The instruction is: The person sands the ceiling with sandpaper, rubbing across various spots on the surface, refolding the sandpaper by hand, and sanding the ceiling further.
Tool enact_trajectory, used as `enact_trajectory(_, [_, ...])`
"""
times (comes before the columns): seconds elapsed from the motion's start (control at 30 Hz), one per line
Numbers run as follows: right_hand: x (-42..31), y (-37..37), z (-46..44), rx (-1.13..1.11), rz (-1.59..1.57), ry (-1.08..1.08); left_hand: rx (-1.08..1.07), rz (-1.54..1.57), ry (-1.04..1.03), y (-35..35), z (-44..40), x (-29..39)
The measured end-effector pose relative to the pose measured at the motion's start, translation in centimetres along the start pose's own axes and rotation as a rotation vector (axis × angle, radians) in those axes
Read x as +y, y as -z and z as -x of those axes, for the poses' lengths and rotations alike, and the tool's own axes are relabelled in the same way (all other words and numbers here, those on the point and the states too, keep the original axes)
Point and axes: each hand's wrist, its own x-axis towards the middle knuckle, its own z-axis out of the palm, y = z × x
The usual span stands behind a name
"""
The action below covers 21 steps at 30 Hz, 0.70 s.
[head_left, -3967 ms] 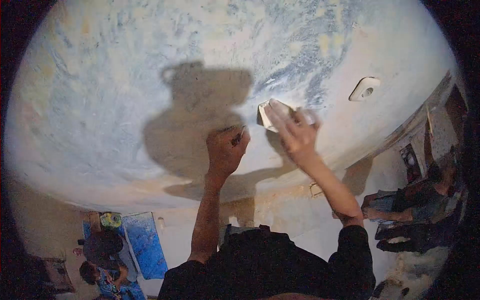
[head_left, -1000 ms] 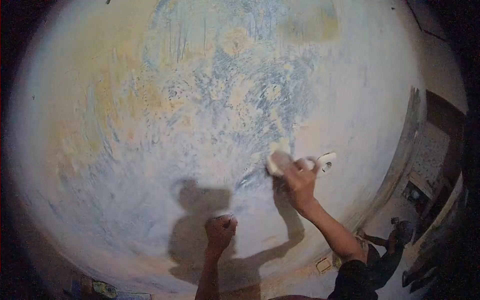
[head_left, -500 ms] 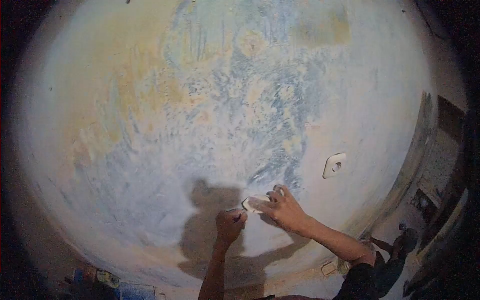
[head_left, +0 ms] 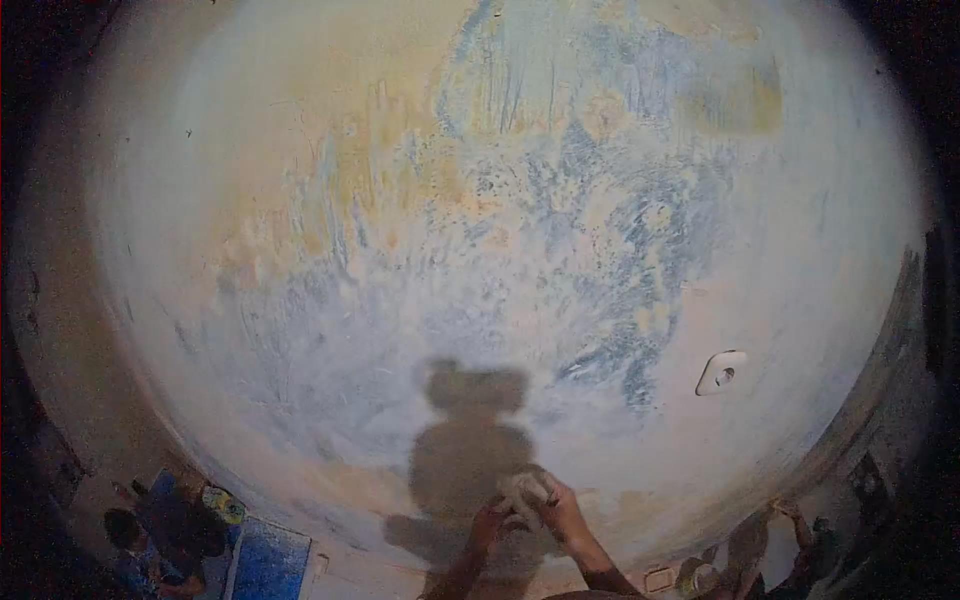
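Low in the head view, my left hand (head_left: 488,522) and my right hand (head_left: 563,512) are close together in front of the wall. Between them is a pale, whitish piece (head_left: 523,490) that looks like a small pad or crumpled wad; its exact kind is unclear. The fingers of both hands are bent around it, the right ones over its right side, the left ones at its lower left. Behind them rises the wall (head_left: 340,380), patchy with white, blue-grey and yellow smears. A dark shadow (head_left: 470,450) falls on it just above my hands.
A white socket (head_left: 722,372) is set in the wall to the right. At lower left are a person (head_left: 125,530) and a blue panel (head_left: 268,560). Another person (head_left: 800,540) is at lower right, beside a small rectangular fitting (head_left: 658,580).
Both hands have come down and moved together around the pale piece, which was in my right hand against the wall. The view has shifted, so the socket appears farther right and lower.
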Motion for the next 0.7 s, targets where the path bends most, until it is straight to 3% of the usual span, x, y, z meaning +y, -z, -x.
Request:
enact_trajectory(0.03, [0.4,-0.9,0.5,-0.059,0.019,0.049,-0.071,0.153,-0.009,2.1,0.5,-0.6])
enact_trajectory(0.07, [0.5,-1.4,0.9,-0.111,0.036,0.096,-0.066,0.147,-0.001,-0.2,1.0,0.7])
enact_trajectory(0.1, [0.1,-1.4,1.1,-0.103,0.028,0.09,0.175,-0.359,0.095,-5.2,1.6,3.0])
enact_trajectory(0.13, [-0.6,-1.0,1.0,-0.177,0.213,0.148,0.41,-0.866,0.189,-7.9,2.1,4.2])
enact_trajectory(0.17, [-1.7,-0.4,0.8,-0.25,0.401,0.207,0.403,-0.87,0.196,-6.7,2.0,3.9])
enact_trajectory(0.23, [-6.4,1.0,-0.2,-0.266,0.965,0.41,0.207,-1.174,-0.029,-4.5,1.9,3.7])
enact_trajectory(0.27, [-9.7,1.7,-0.9,-0.242,0.987,0.445,0.202,-1.177,-0.019,-4.8,2.2,3.9])
enact_trajectory(0.3, [-13.7,2.5,-2.1,-0.213,1.012,0.485,0.343,-0.767,0.023,-7.9,2.2,5.5])
enact_trajectory(0.33, [-18.4,3.1,-2.7,-0.073,1.106,0.697,0.473,-0.351,0.067,-9.6,2.5,6.7])
enact_trajectory(0.43, [-32.1,4.2,-8.1,0.252,1.187,1.176,0.313,-0.622,-0.021,-8.7,2.8,8.0])
enact_trajectory(0.47, [-36.0,5.0,-11.9,0.359,1.145,1.385,0.307,-0.626,-0.009,-8.9,3.1,8.5])
enact_trajectory(0.53, [-45.2,6.4,-15.6,0.67,1.083,1.604,0.305,-0.63,0.008,-9.3,3.6,9.4])
enact_trajectory(0.57, [-49.0,6.3,-16.1,0.662,0.945,1.604,0.295,-0.631,0.013,-9.3,3.7,9.7])
enact_trajectory(0.7, [-54.7,8.3,-18.5,0.74,1.176,1.501,0.237,-0.584,0.013,-9.5,4.1,10.6])
